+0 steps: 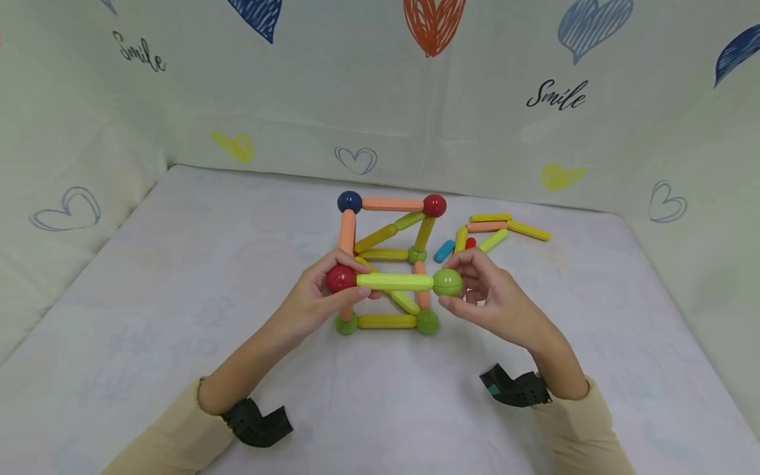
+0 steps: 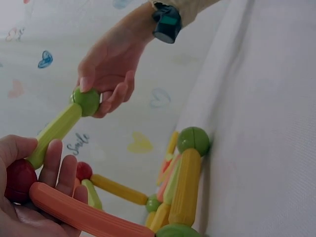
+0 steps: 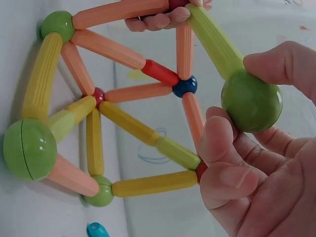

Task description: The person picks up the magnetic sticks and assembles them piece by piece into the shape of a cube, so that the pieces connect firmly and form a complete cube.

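My left hand [image 1: 309,293] grips a red ball [image 1: 341,279] between thumb and fingers. From this ball a light green rod [image 1: 394,282] runs level to a green ball [image 1: 448,282], which my right hand [image 1: 495,300] pinches with thumb and fingertips. An orange rod [image 2: 94,211] slants from the red ball down to the green ball at the front left corner of a ball-and-rod frame. That frame has a yellow rod [image 1: 387,321] along its front bottom edge, ending at a green ball [image 1: 427,322]. At its back top, a blue ball [image 1: 349,202] and another red ball [image 1: 435,205] hold an orange rod [image 1: 392,204].
Behind my right hand lie several loose rods, among them a yellow rod [image 1: 530,231], a light green rod [image 1: 493,241] and a blue rod [image 1: 444,251]. The white table [image 1: 178,297] ends at a cloth backdrop [image 1: 475,132] printed with hearts.
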Tool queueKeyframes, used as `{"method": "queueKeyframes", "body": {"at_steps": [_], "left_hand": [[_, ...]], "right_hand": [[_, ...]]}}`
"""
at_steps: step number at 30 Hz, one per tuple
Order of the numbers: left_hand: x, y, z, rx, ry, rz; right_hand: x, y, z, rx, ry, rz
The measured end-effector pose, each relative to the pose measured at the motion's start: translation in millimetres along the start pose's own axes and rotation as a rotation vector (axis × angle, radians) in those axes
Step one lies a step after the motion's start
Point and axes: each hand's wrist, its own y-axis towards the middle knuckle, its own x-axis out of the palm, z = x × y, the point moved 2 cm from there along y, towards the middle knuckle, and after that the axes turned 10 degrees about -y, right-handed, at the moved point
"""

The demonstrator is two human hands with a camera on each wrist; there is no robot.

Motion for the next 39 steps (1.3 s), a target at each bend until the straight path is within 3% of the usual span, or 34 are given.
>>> {"method": "queueKeyframes", "body": {"at_steps": [14, 26, 30, 39], "left_hand": [[1.6, 1.8, 3.3, -0.004, 0.038, 0.072], [3.3, 3.4, 1.4, -0.012, 0.000, 0.074], [4.1, 3.4, 2.0, -0.014, -0.003, 0.077], [3.5, 1.7, 1.9, 0.002, -0.028, 0.075]], "right_hand": [[-4, -0.3, 1, 0.027, 0.001, -0.018], [-17, -3.4, 12, 0.037, -0.030, -0.031], [-23, -1.2, 30, 0.140, -0.035, -0.018], [-27, 2.9, 82, 0.509, -0.134, 0.009]]}}
